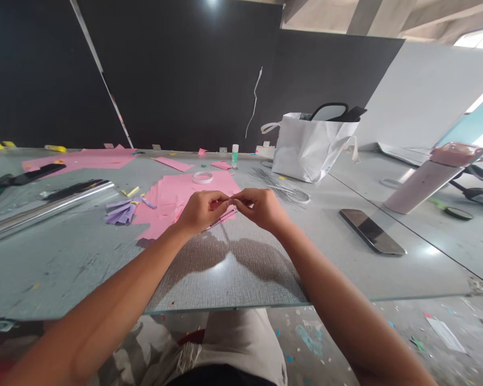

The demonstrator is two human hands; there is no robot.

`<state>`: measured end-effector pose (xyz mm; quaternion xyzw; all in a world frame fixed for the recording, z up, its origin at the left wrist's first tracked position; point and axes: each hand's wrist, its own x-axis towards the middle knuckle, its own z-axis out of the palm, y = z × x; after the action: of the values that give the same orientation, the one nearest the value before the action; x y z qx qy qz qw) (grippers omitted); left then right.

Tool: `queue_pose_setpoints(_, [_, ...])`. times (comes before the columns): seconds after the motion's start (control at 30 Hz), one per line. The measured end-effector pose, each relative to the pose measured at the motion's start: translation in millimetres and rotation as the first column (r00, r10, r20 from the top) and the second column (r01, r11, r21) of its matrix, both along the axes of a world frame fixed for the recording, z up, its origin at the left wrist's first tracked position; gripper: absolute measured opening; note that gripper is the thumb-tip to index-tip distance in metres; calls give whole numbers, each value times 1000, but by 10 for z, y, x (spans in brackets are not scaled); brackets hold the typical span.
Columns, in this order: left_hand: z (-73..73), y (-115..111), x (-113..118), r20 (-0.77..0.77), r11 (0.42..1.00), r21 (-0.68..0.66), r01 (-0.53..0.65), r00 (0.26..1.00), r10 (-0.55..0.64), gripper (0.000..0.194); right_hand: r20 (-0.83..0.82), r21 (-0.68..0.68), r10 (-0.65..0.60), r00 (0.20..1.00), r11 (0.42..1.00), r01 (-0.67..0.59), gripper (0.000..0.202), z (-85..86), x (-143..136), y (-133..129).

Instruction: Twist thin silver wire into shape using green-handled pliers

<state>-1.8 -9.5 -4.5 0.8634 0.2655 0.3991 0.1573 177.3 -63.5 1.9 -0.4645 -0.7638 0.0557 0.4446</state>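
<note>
Over the near part of a grey table, two bare hands meet at the fingertips, lifted enough to throw broad shadows onto the surface. The left hand is curled inward, its thumb and forefinger pinched together; the right hand mirrors it, the tips touching or almost touching. Whatever they may be pinching is too small for me to tell, so I cannot say whether either one grasps anything.

Just below the fingertips is a slim purple-and-pale item, lying at a slant beside the near edge of some overlapping pink sheets. On those sheets, beyond the left hand, a white ring-shaped roll lies flat. To the left of the pile sits a bunch of purple paper strips with yellow scraps near it, and farther left a long silvery roll.

Past the right hand, thin wires spread in front of a white bag with dark items poking out of its top. A glue stick stands near the dark wall. Out to the right, a phone lies flat, and beyond it is a pink-lidded bottle.
</note>
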Motion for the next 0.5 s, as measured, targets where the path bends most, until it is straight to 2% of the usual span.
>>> queue_pose_setpoints(0.2, [-17, 3, -2, -67, 993, 113, -19, 997, 27, 30, 71, 11, -61, 996, 998, 60, 15, -3, -3, 21])
queue_pose_setpoints(0.5, [-2, 7, -8, -32, 996, 87, -15, 999, 18, 29, 32, -32, -33, 999, 999, 34, 17, -2, 2, 20])
